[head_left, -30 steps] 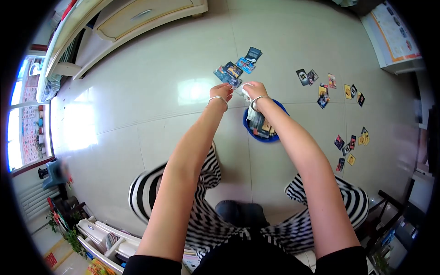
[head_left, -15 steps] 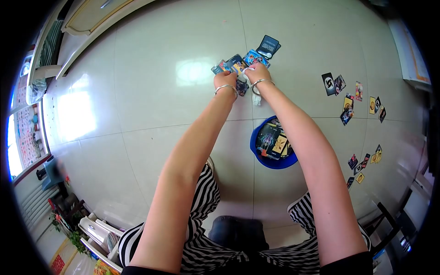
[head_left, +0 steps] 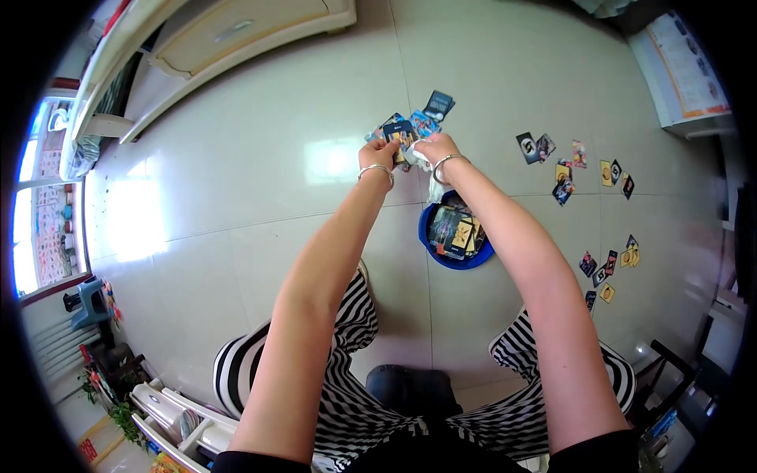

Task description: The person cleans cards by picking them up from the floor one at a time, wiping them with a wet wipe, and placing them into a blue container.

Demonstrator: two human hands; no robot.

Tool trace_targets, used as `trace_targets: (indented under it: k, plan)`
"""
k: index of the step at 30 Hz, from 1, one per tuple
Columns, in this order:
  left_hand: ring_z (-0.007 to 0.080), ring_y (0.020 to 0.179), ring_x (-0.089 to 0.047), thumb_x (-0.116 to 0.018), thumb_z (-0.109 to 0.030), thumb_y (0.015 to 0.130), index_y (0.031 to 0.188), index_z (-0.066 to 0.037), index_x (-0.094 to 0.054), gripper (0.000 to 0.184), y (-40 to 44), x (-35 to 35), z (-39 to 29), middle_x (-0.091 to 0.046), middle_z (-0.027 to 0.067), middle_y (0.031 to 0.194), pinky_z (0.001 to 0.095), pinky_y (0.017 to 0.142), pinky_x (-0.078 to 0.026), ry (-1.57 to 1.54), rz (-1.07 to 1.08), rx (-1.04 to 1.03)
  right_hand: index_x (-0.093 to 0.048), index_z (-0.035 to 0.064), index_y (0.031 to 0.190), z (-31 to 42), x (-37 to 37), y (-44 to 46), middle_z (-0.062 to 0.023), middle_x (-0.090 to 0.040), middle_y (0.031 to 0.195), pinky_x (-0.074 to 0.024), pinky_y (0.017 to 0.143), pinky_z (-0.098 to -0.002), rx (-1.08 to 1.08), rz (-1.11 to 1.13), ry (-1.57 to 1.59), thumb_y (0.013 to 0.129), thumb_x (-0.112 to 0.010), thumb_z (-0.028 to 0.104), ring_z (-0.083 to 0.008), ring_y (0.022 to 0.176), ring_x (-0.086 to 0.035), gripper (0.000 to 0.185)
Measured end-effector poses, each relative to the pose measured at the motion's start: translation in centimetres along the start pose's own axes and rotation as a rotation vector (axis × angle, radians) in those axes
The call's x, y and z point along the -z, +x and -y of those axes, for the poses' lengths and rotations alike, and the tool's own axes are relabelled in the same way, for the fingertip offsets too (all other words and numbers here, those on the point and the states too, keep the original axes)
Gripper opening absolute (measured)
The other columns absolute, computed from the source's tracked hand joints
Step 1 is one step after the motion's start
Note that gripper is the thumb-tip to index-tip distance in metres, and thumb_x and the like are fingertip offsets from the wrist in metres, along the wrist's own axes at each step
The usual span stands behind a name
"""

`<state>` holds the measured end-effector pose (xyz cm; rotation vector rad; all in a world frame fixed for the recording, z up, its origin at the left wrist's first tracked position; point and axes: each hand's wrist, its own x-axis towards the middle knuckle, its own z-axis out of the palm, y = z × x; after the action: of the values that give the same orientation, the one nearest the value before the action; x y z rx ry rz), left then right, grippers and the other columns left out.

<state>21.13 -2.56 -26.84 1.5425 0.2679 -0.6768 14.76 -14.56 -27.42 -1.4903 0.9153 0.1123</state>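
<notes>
Grasps card (head_left: 400,130) in left grip (head_left: 382,152). Grasps white cloth (head_left: 436,191) in right grip (head_left: 438,148), beside card. Locates both grips over pile (head_left: 424,123) of cards on floor (head_left: 268,126). Includes blue tub (head_left: 465,264), holding further cards, just below right grip. Comprises pale, glossy tiles with thin joints and bright glare at left, near window (head_left: 27,229). Bears scattered cards (head_left: 563,191) in small groups at right. Borders drawer unit (head_left: 252,39) at upper left, with blue stool (head_left: 88,306) at lower left.
</notes>
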Motion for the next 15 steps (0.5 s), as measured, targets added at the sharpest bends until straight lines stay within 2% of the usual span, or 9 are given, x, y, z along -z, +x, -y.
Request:
trace_targets:
  k: [1, 5, 9, 11, 12, 14, 15]
  plan:
    - [0.0117, 0.057, -0.056, -0.066, -0.012, 0.078, 0.084, -0.001, -0.061, 0.014, -0.9, 0.3, -1.2, -0.06, 0.005, 0.071, 0.0241, 0.047, -0.048, 0.052, 0.035, -0.045, -0.059, 0.0009, 0.084, 1.1, 0.4, -1.3, -0.0015, -0.055, 0.07, -0.0374, 0.05, -0.0271, 0.001, 0.038, 0.018, 0.074, -0.063, 0.017, -0.0111, 0.058, -0.047, 0.02]
    - [0.0164, 0.065, -0.061, -0.062, -0.011, 0.081, 0.094, 0.003, -0.057, 0.02, -6.5, 0.7, -6.3, -0.061, 0.0089, 0.082, 0.029, 0.053, -0.055, 0.113, 0.054, -0.035, -0.06, 0.0024, 0.083, 4.1, 0.7, -5.5, -0.0011, -0.054, 0.068, -0.0364, 0.05, -0.026, 0.092, 0.002, -0.01, 0.074, -0.063, 0.017, -0.0096, 0.056, -0.046, 0.017]
    - [0.0181, 0.069, -0.061, -0.062, -0.011, 0.08, 0.095, 0.003, -0.056, 0.021, -10.7, 2.0, -9.0, -0.061, 0.0102, 0.085, 0.0318, 0.057, -0.055, 0.088, 0.126, -0.023, -0.06, 0.0026, 0.083, 7.1, 0.8, -12.0, -0.001, -0.054, 0.066, -0.0358, 0.048, -0.0253, 0.143, 0.012, 0.036, 0.074, -0.063, 0.017, -0.0093, 0.054, -0.046, 0.017]
    - [0.0224, 0.079, -0.061, -0.054, -0.009, 0.082, 0.101, 0.002, -0.053, 0.023, -13.4, 2.5, -10.9, -0.061, 0.0139, 0.095, 0.0358, 0.063, -0.055, -0.043, 0.311, -0.004, -0.059, 0.0023, 0.083, 8.4, 1.3, -15.5, -0.0011, -0.054, 0.066, -0.0352, 0.046, -0.0243, 0.221, 0.059, 0.01, 0.074, -0.063, 0.017, -0.0091, 0.052, -0.046, 0.018]
    - [0.0224, 0.079, -0.061, -0.054, -0.009, 0.082, 0.101, 0.002, -0.053, 0.023, -15.2, 2.5, -11.7, -0.061, 0.0139, 0.095, 0.0358, 0.063, -0.055, -0.047, 0.319, -0.016, -0.059, 0.0023, 0.083, 9.2, 1.7, -18.0, -0.0011, -0.054, 0.066, -0.0352, 0.046, -0.0243, 0.233, 0.051, 0.007, 0.074, -0.063, 0.017, -0.0091, 0.052, -0.046, 0.018]
    - [0.0228, 0.075, -0.061, -0.047, -0.005, 0.081, 0.098, -0.002, -0.049, 0.017, -18.9, 2.2, -13.1, -0.061, 0.0124, 0.091, 0.0405, 0.06, -0.053, -0.378, 0.588, 0.102, -0.06, 0.0017, 0.077, 10.7, 2.7, -23.2, -0.0041, -0.056, 0.065, -0.039, 0.047, -0.0265, 0.345, 0.019, 0.112, 0.071, -0.061, 0.016, -0.0113, 0.053, -0.051, 0.015]
    - [0.025, 0.082, -0.06, -0.04, -0.005, 0.083, 0.111, -0.008, -0.044, 0.028, -20.2, 2.3, -13.3, -0.058, 0.0139, 0.103, 0.0424, 0.066, -0.052, -0.374, 0.651, 0.126, -0.059, 0.0019, 0.077, 10.5, 3.7, -24.9, -0.0027, -0.055, 0.065, -0.0369, 0.046, -0.025, 0.385, 0.055, 0.153, 0.073, -0.058, 0.017, -0.0096, 0.052, -0.049, 0.015]
